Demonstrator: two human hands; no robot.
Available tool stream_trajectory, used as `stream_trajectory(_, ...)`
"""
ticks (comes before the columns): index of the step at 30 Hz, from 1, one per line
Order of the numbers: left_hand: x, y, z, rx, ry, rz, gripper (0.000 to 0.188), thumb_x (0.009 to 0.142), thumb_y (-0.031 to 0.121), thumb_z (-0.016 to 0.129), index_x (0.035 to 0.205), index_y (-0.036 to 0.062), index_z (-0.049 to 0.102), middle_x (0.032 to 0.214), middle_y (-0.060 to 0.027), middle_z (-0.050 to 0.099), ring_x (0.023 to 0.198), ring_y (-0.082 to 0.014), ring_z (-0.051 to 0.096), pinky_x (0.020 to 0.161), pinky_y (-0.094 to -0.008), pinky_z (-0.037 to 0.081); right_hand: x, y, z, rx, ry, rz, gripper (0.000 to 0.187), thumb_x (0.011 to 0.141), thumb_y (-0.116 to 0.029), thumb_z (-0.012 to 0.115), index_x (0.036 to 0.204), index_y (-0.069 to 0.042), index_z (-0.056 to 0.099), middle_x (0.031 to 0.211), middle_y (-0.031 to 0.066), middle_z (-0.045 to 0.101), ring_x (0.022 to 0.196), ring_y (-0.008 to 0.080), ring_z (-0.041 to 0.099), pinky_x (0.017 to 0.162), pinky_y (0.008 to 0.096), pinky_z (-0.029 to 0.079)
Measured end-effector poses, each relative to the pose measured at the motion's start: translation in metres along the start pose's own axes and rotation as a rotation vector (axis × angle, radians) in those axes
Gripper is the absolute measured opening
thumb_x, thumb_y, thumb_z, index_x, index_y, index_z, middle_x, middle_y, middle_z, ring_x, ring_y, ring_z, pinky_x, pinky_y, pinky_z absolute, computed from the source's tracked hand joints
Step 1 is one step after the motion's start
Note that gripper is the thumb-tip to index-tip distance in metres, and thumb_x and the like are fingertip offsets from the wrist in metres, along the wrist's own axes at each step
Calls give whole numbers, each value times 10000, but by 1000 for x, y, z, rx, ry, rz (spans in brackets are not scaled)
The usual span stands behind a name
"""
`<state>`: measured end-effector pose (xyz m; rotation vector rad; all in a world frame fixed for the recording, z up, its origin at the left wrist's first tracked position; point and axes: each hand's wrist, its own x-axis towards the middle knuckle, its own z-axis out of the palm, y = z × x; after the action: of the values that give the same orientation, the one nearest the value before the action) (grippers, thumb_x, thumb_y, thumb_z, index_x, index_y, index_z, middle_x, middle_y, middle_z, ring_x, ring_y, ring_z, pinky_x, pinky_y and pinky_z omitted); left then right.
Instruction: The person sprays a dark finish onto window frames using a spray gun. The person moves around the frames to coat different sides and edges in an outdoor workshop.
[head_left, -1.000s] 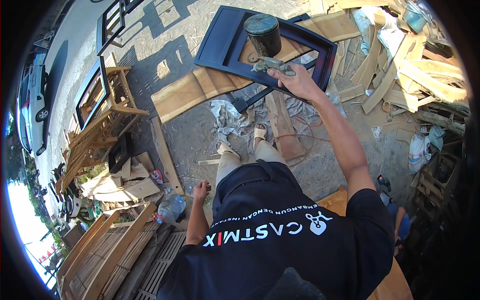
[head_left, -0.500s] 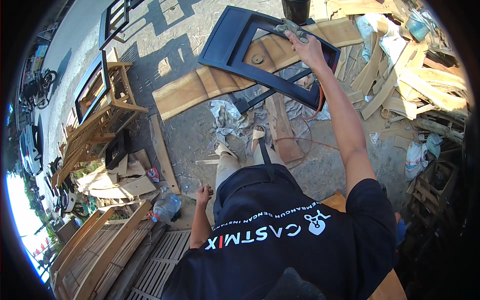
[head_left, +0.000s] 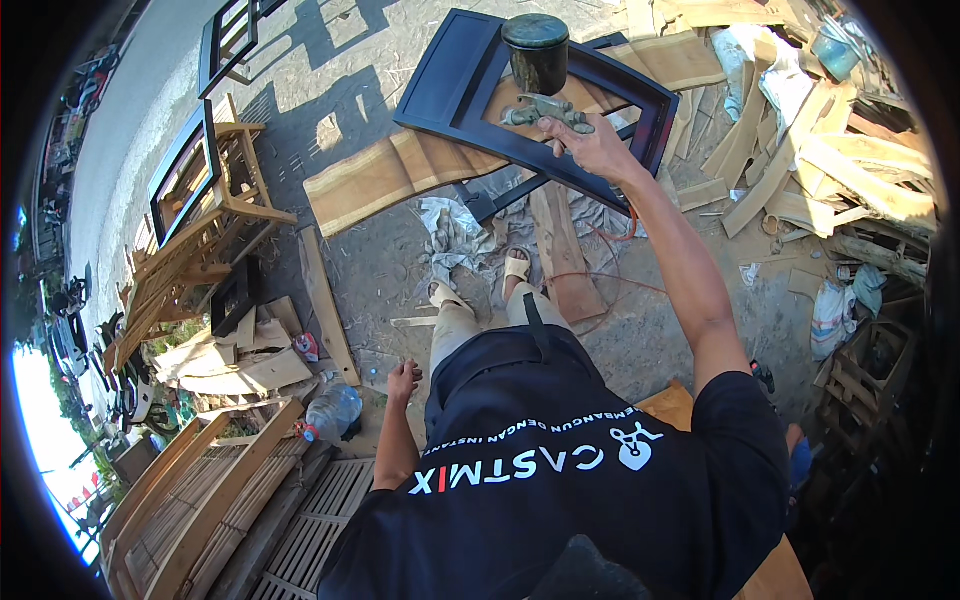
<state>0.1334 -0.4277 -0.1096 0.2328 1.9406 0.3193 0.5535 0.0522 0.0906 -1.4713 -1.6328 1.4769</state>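
My right hand is closed around a spray gun, stretched out over a dark-painted wooden frame. The gun's round dark cup stands upright above the frame opening and hides part of it. Solid panelling fills the frame's left end; the rest is an open rectangle. Beneath it lies a long wavy-edged wooden plank, together with a dark support bar. An orange hose trails from below my right forearm onto the ground. My left hand hangs by my left hip, fingers loosely curled, with nothing visible in it.
Wood offcuts are heaped at the right. More dark frames lean on a wooden rack at the left. A water bottle stands near slatted benches. Crumpled sheeting and a board lie by my feet.
My right hand has moved the spray gun left and toward me across the frame. Its cup now shows fully, where it was cut off at the top edge. My left hand stays low.
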Motion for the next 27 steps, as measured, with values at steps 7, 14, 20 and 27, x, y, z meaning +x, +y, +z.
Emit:
stream_trajectory(7, -3, 18, 5, 10, -11, 24, 427, 983, 389, 532, 1084, -4, 664, 902, -104, 723, 824, -197, 709, 670, -315, 527, 24, 34, 2, 137, 79, -94, 493, 904, -523, 683, 944, -32, 710, 733, 8, 633, 651, 88, 523, 602, 250, 413)
stream_trajectory(14, -7, 7, 4, -10, 16, 10, 412, 987, 378, 529, 1077, 2, 669, 872, -88, 719, 793, -183, 703, 652, -304, 518, 41, -6, -15, -19, 242, -75, 529, 898, -546, 673, 949, -22, 728, 703, 31, 642, 681, 118, 563, 647, 293, 456)
stream_trajectory(20, -11, 2, 7, -30, 6, 15, 412, 993, 379, 533, 1076, -1, 668, 865, -84, 717, 785, -177, 701, 636, -297, 515, 79, -9, -37, -129, 380, -68, 632, 869, -640, 633, 845, -14, 718, 732, 100, 701, 722, 213, 672, 714, 352, 516)
stream_trajectory(27, -7, 4, 2, -54, 10, 25, 414, 994, 380, 539, 1075, -5, 667, 867, -90, 716, 777, -174, 698, 622, -279, 506, 83, -15, -32, -327, 474, -57, 699, 851, -680, 613, 958, 0, 731, 868, 242, 718, 931, 413, 690, 850, 437, 526)
